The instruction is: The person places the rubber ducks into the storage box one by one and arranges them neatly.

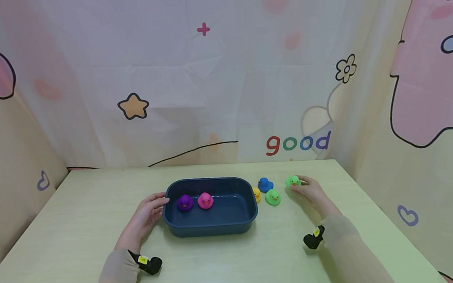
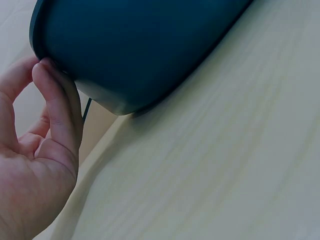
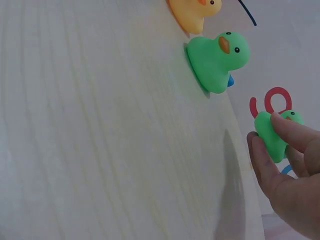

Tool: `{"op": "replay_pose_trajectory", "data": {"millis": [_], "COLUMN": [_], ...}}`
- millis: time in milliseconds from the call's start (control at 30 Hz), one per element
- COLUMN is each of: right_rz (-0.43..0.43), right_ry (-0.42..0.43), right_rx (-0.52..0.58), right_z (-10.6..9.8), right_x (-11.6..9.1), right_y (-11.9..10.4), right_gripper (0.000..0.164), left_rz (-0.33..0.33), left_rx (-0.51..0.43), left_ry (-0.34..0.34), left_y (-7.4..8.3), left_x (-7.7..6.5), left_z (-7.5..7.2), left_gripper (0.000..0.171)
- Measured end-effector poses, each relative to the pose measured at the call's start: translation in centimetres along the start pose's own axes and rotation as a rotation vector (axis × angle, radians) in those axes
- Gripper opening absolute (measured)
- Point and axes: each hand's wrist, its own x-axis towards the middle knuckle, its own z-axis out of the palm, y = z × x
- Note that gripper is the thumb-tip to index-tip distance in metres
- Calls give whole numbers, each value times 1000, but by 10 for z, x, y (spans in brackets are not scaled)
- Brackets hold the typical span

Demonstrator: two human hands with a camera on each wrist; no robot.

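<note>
A dark blue basin (image 1: 218, 229) stands mid-table with a purple rubber duck (image 1: 185, 203) and a pink rubber duck (image 1: 205, 201) inside. My left hand (image 1: 150, 211) pinches its left end at the rim; the left wrist view shows the thumb and fingertips on the basin's edge. To the right of the basin, my right hand (image 1: 313, 193) holds a green rubber duck (image 3: 270, 136) between thumb and fingers. A second green duck (image 1: 273, 197) sits between that hand and the basin, near a blue duck (image 1: 265, 185) and a yellow duck (image 1: 257, 194) partly hidden by the basin's rim.
The pale wooden table (image 1: 230, 271) reaches back to a printed cloth backdrop (image 1: 172, 74) with cartoon shapes and lettering. Similar cloth hangs at both sides. Each wrist wears a small black camera.
</note>
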Motion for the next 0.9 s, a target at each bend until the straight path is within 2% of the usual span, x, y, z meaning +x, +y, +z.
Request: {"op": "replay_pose_trajectory", "data": {"millis": [267, 467, 700, 900], "right_rz": [21, 7, -4, -26], "right_ry": [-9, -35, -52, -65], "right_rx": [-15, 46, 94, 81], "right_z": [0, 5, 16, 32], "right_x": [-4, -2, -3, -7], "right_y": [-2, -8, -24, -42], "right_gripper": [65, 64, 62, 62], "left_rz": [-7, -6, 5, 13], "left_rx": [-5, 5, 18, 24], "left_ry": [-3, 2, 3, 2], "left_y": [0, 2, 1, 0], "left_x": [-1, -2, -1, 0], "left_z": [1, 2, 1, 1], "left_gripper": [14, 15, 14, 14]}}
